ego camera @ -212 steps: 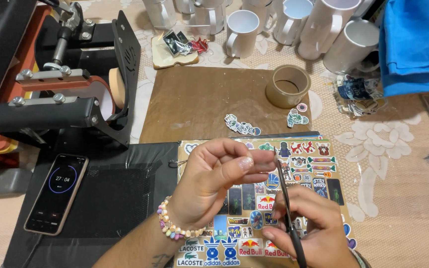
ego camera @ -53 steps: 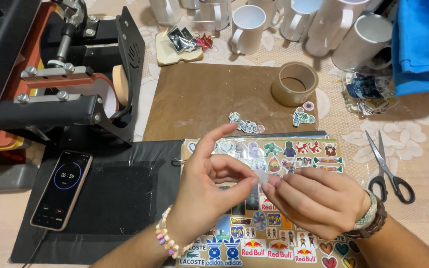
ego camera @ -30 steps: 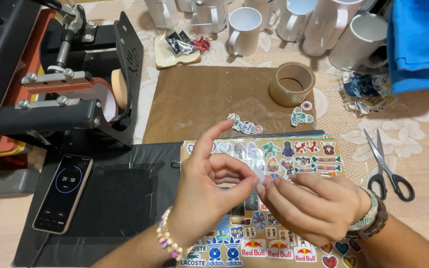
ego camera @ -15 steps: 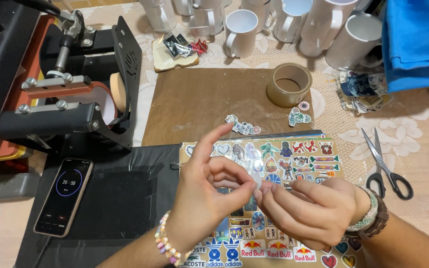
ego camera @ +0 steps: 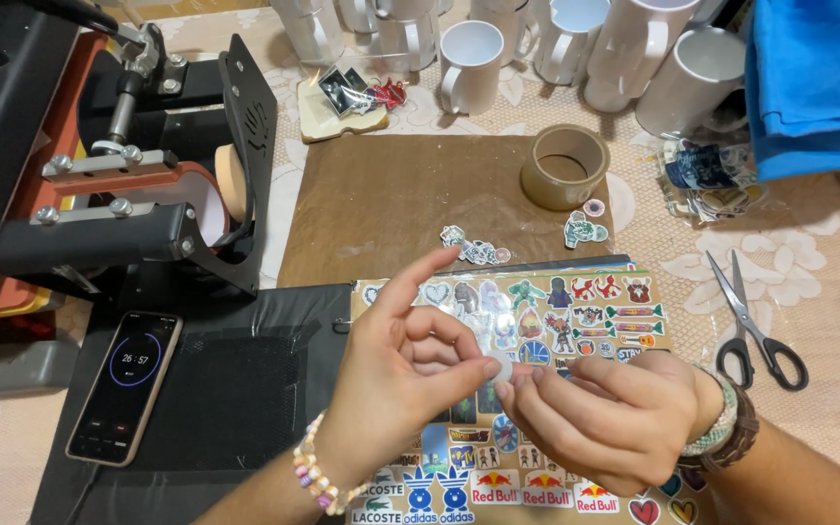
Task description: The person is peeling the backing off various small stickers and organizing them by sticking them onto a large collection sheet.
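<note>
Warm, even indoor light, sharp throughout.
Soft shadows fall beneath the hands [ego camera: 507, 389]; mild glare on the white mugs [ego camera: 624, 49]; slight wide-angle stretch at the edges.

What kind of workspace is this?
Likely a small home craft bench for printing mugs: a mug heat press at left, blank white mugs along the back, and a sticker sheet under both hands, whose fingers pinch a small cut-out.

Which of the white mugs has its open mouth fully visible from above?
The white mug just behind the brown sheet, handle toward the left; the other mugs are cropped or seen side-on.
</note>
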